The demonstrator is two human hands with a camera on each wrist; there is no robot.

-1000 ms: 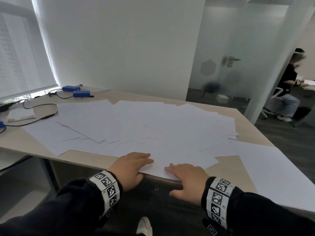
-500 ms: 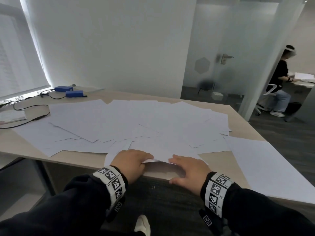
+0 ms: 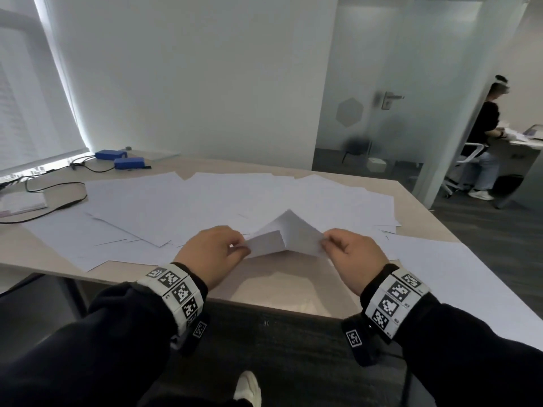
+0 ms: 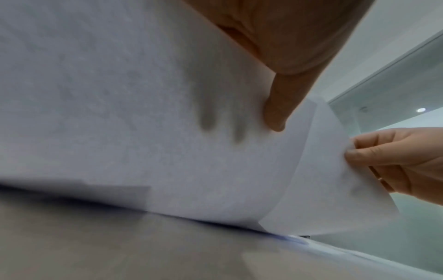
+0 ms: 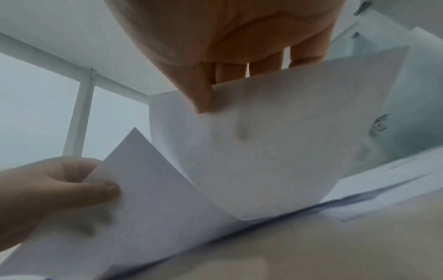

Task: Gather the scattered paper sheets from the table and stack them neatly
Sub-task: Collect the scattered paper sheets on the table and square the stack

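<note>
Two white paper sheets (image 3: 286, 235) now stand lifted off the near edge of the light wooden table (image 3: 282, 292), peaked like a tent, where a second ago they lay flat under both palms and half a second ago were only starting to curl up. One side is pinched by the left hand (image 3: 211, 254), its grip narrow with the thumb on the near face and fingers behind, as the left wrist view shows; the right hand (image 3: 351, 255) pinches the other side in the same narrow grip. Both hands have risen from the table edge and drawn slightly apart. Bare tabletop shows beneath the raised paper where the sheets had been. Many other loose white sheets (image 3: 182, 207) lie fanned and overlapping across the middle of the table as before, and one large white sheet (image 3: 458, 286) still lies apart at the right edge
</note>
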